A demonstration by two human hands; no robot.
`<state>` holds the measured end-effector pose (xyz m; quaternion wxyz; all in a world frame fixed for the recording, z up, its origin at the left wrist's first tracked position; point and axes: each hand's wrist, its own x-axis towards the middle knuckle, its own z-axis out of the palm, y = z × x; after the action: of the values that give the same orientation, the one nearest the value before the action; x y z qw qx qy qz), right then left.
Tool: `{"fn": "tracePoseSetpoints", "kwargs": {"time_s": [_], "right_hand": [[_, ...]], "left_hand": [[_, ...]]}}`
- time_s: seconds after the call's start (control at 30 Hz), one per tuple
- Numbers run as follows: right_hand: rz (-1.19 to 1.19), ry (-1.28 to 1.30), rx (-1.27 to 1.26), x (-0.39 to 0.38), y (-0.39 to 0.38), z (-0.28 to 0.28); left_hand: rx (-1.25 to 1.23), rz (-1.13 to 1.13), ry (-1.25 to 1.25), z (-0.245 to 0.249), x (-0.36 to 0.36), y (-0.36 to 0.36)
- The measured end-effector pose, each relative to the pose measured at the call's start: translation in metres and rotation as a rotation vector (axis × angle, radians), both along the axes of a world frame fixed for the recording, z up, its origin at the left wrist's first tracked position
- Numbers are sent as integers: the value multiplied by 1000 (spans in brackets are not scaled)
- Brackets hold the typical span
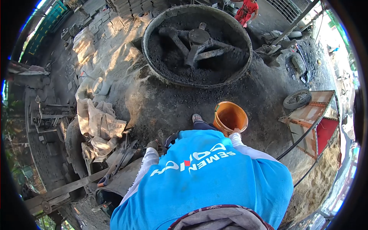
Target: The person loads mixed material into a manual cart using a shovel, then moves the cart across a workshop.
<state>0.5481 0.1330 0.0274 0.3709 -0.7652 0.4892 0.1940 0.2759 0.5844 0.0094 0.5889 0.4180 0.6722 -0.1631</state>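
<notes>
An orange bucket hangs tilted at my right side, its mouth facing up toward me and its bare orange inner walls showing. The rim nearest me is in the grip of my right hand, with the fingers partly hidden behind it. My left hand hangs low beside my body, apart from the bucket; its fingers are too small and dark to make out. Ahead of me stands a large round mixer pan with dark, crumbly material inside. Metal mixing arms cross its middle.
Paper cement sacks lie in a heap at the left. A wheelbarrow with a black wheel is at the right. Beyond the mixer, a person in red is at the top. Wooden planks lie lower left.
</notes>
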Motion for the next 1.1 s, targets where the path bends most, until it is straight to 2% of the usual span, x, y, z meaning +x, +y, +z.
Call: {"fn": "tracePoseSetpoints", "kwargs": {"time_s": [0.13,0.33,0.43,0.53,0.57,0.77,0.87,0.93,1.03,1.1], "right_hand": [[-196,-11,75,6,21,26],[-329,-76,147,2,28,31],[-117,2,116,-6,13,17],[563,145,-234,-15,-7,-20],[548,160,-183,-17,-3,9],[655,120,-383,-30,-11,-14],[598,173,-250,-36,-18,2],[448,127,-180,-40,-26,-12],[20,-41,5,-46,-26,-20],[-137,-58,43,-47,-23,-16]], "left_hand": [[10,3,-14,-1,1,1],[14,-10,-17,-2,3,3],[13,-22,-14,-1,3,5],[14,-40,-10,3,6,5],[16,-48,-12,2,7,6],[33,-110,-26,-1,14,10],[39,-143,-35,-3,19,12],[43,-158,-38,-1,22,12],[46,-181,-43,-1,22,11],[49,-193,-44,-2,22,10]]}}
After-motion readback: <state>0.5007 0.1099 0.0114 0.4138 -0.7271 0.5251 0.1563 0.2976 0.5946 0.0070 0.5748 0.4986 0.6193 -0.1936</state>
